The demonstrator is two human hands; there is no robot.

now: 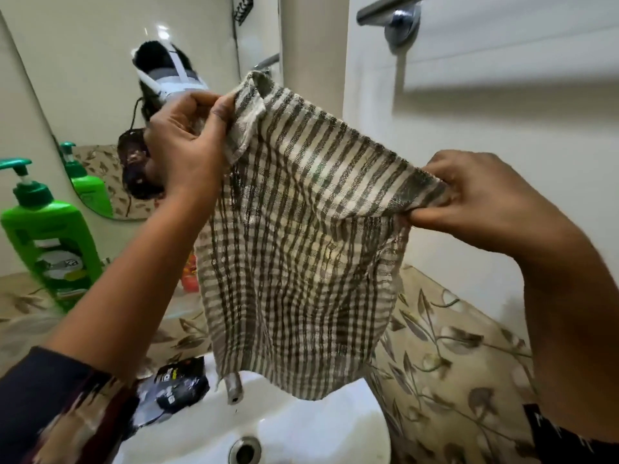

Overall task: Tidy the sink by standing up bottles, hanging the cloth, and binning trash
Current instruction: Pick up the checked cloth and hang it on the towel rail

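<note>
We hold the cloth (294,236) up in front of us, spread between both hands above the sink (321,426). Our left hand (187,142) pinches one top corner, fingers and thumb pressed together on a bunched fold of fabric. Our right hand (475,202) clamps the other top corner, thumb under and fingers curled over the edge. The left corner sits higher than the right, so the top edge slopes down to the right. The cloth is checked in dull green and off-white, and it hangs loose below the hands, its lower edge just over the tap (233,391), whose tip shows beneath it.

A rail (378,10) is fixed to the wall at upper right, well above the cloth and apart from it.

A green pump bottle (47,242) stands upright on the patterned counter (452,346) at left, beside the mirror (100,95), which shows its reflection. Something small and orange-red (190,272) sits on the counter behind the cloth's left edge; we cannot tell what it is. A black-and-white wrapper (174,386) lies at the sink's left rim, near our left sleeve (50,406). The drain (245,450) shows at the bottom of the white basin.
</note>
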